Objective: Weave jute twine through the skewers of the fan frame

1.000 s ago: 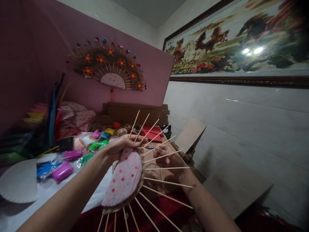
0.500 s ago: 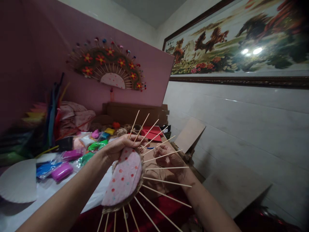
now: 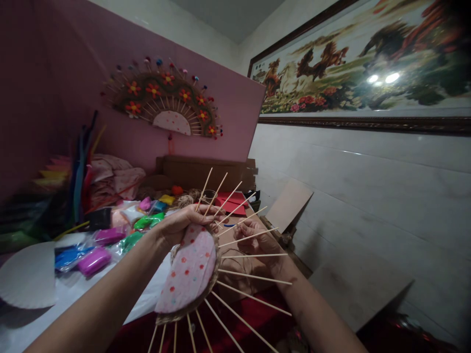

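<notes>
The left hand (image 3: 184,220) gripped the far end of the half-round fan (image 3: 189,269), near the middle, its sticks (image 3: 255,277) splayed rightward; beyond them the right hand (image 3: 263,243) had bunched fingertips, pinching what I couldn't tell; colourful packets (image 3: 94,261) lay left

The dotted half-round fan (image 3: 189,272) tilts, sticks (image 3: 255,277) splayed.

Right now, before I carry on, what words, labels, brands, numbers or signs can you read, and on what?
Nothing in view can be read as text.
Framed horse picture: small dark marks near its left end, possibly characters, too small to read.
Bagged packets: no readable label.
Dotted half-round piece in the left hand: small printed shapes, no lettering visible.
</notes>
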`<state>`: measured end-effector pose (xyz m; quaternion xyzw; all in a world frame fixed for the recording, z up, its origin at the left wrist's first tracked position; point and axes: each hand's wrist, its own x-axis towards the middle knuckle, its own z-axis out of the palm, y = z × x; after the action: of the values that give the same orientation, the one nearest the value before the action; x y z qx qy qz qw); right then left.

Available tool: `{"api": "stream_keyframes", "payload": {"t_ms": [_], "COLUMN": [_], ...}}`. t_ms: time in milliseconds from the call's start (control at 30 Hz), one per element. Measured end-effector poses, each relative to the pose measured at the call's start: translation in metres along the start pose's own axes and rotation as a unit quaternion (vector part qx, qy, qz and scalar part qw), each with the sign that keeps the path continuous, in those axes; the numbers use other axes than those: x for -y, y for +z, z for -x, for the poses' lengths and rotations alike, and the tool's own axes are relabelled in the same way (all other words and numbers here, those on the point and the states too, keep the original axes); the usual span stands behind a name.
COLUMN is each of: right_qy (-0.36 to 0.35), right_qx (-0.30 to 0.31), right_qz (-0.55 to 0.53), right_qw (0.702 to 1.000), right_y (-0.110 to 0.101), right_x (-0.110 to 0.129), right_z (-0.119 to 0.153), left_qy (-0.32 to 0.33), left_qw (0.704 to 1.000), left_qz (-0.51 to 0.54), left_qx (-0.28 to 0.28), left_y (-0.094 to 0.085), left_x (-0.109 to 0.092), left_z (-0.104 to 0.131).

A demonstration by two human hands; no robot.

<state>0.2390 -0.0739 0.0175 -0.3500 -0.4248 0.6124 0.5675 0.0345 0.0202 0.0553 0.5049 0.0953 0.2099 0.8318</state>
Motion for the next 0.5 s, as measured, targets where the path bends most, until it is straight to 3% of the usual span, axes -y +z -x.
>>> {"api": "stream_keyframes", "payload": {"t_ms": [500], "right_qy": [0.006], "right_qx": [0.007], "right_qz": [-0.008], "right_qw": [1.0], "right_y": [-0.0018], "right_x": [-0.0004], "right_z": [-0.0004], "left_qy": [-0.001], "left_qw": [1.0], "left_qz": [0.006], "left_qx": [-0.006], "left_y": [0.0005], "left_x": [-0.0003], "left_z": [-0.0009]}}
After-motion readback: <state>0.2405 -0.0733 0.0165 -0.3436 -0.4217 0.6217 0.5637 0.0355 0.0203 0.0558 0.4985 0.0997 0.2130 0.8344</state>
